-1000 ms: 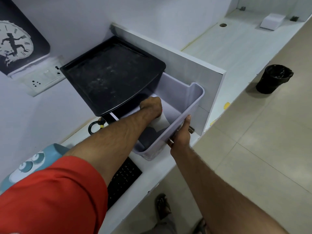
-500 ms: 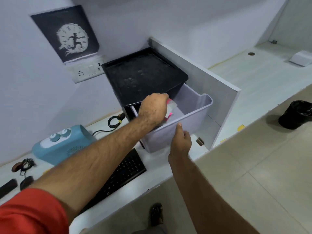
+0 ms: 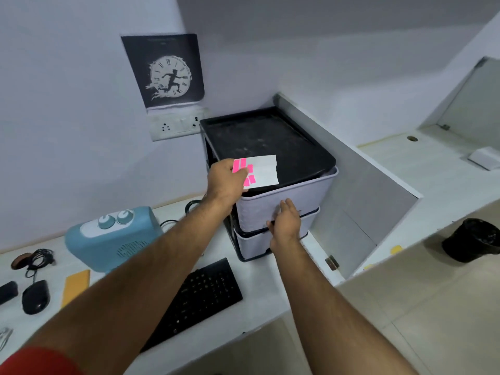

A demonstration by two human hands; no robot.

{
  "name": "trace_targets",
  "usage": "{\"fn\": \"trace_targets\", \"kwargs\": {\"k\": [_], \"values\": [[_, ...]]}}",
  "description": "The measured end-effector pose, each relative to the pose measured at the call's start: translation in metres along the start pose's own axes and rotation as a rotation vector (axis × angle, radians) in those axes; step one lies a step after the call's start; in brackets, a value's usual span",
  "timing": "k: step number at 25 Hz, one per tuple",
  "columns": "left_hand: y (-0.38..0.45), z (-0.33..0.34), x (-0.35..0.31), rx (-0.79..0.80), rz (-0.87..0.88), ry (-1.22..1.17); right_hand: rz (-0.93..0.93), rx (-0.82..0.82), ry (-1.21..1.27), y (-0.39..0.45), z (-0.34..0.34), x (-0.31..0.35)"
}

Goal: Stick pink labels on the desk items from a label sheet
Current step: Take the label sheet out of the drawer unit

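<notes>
My left hand (image 3: 226,180) pinches a white label sheet (image 3: 263,171) with several pink labels (image 3: 244,171) at its left end, held above the front of a grey drawer unit (image 3: 273,209) with a black top (image 3: 259,139). My right hand (image 3: 285,221) lies flat, fingers apart, against the front of the upper drawer, which sits nearly flush in the unit. On the desk (image 3: 243,318) lie a black keyboard (image 3: 200,296), a blue speaker (image 3: 111,239), a black mouse (image 3: 35,296) and a yellow case (image 3: 75,286).
A grey divider panel (image 3: 359,190) stands right of the drawer unit. A wall socket (image 3: 176,125) and a clock poster (image 3: 166,71) are on the wall. A black bin (image 3: 472,239) stands on the floor at right. Cables (image 3: 40,257) lie at the desk's left.
My left hand has come out of the drawer holding the label sheet and raised it. My right hand has pushed the drawer in. The view has pulled back and turned left.
</notes>
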State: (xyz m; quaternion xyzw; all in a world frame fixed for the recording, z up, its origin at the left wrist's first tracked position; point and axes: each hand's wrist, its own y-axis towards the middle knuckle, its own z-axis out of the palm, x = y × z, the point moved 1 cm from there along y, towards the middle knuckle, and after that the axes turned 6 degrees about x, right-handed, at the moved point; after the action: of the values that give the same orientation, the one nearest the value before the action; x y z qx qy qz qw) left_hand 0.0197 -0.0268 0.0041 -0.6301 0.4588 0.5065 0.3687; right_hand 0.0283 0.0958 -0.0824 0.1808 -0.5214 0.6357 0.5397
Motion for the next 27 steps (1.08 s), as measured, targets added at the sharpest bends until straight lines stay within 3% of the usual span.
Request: {"fn": "trace_targets", "kwargs": {"k": [8, 14, 20, 27], "values": [[0.035, -0.029, 0.028, 0.064, -0.094, -0.162, -0.083, -0.07, 0.042, 0.012, 0.038, -0.022], [0.012, -0.049, 0.035, 0.11, -0.17, -0.185, -0.028, -0.08, 0.036, -0.014, 0.036, -0.03], [-0.072, -0.105, 0.064, 0.017, -0.195, -0.135, 0.008, 0.28, -0.038, -0.092, 0.034, -0.069], [-0.233, -0.206, 0.123, -0.165, -0.325, -0.216, 0.191, 0.55, -0.242, -0.206, 0.024, -0.163]]}}
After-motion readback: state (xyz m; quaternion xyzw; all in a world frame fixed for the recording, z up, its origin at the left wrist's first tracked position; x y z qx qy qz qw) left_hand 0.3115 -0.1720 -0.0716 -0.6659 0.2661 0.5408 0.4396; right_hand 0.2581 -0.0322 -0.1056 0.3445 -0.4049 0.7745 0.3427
